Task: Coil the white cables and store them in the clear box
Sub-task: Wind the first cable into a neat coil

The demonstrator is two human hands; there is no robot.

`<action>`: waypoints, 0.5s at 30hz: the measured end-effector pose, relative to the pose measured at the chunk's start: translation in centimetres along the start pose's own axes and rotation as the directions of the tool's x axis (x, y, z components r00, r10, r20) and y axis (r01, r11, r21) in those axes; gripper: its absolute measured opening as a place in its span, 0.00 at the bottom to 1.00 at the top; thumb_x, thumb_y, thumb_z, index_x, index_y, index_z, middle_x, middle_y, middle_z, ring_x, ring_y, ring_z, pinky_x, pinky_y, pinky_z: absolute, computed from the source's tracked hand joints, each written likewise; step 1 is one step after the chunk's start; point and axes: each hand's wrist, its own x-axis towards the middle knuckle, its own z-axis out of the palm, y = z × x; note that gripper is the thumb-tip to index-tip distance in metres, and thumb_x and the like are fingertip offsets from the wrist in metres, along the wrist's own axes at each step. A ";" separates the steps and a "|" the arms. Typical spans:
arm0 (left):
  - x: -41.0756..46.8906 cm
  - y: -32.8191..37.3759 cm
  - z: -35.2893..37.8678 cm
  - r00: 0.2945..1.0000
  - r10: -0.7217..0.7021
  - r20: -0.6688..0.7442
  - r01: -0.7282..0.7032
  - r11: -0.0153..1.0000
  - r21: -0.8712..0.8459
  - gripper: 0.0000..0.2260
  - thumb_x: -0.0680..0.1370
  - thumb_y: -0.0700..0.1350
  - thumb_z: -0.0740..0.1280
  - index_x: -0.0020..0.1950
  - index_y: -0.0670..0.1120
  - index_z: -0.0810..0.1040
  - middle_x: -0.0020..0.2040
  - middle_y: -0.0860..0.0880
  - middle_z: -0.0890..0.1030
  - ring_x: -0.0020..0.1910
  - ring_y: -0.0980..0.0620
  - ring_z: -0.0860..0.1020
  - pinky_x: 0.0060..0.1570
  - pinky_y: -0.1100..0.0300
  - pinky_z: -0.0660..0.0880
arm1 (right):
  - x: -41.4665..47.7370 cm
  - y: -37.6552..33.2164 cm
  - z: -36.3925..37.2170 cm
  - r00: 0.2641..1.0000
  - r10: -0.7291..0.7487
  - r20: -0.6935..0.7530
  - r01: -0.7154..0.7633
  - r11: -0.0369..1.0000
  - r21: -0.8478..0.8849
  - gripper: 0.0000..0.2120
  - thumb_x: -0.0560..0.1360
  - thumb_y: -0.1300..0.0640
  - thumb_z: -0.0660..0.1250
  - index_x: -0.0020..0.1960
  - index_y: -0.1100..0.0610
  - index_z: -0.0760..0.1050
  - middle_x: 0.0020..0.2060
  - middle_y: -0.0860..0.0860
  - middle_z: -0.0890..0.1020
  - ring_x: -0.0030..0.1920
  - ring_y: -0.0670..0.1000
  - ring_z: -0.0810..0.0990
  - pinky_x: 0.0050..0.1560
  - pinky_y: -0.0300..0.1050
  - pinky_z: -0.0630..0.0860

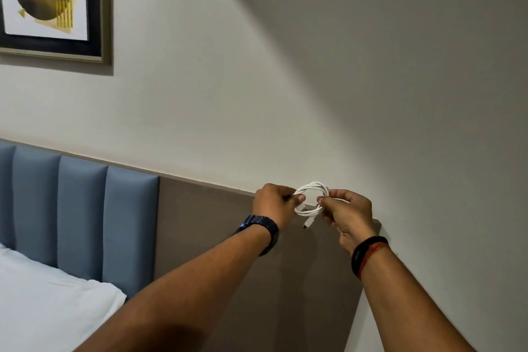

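Observation:
A white cable [311, 188] is wound into a small round coil held up in the air in front of the wall. My left hand [275, 203] grips the coil's left side with curled fingers. My right hand [347, 213] pinches the right side of the coil. One plug end [308, 223] of the cable hangs down below the coil between my hands. The clear box is not in view.
A brown panel [217, 231] runs along the wall behind my hands, beside a blue padded headboard [80, 217]. White bedding [48, 303] lies at the lower left. A framed picture [48, 0] hangs at the upper left.

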 end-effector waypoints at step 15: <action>0.2 -0.1 -0.7 0.996 0.082 0.016 -0.084 0.987 0.136 0.11 0.74 0.48 0.69 0.34 0.43 0.81 0.22 0.51 0.69 0.24 0.55 0.64 0.26 0.63 0.60 | -0.2 0.4 -1.0 0.960 0.160 0.230 -0.191 0.974 0.120 0.06 0.73 0.69 0.68 0.48 0.62 0.75 0.38 0.58 0.82 0.37 0.52 0.82 0.40 0.44 0.78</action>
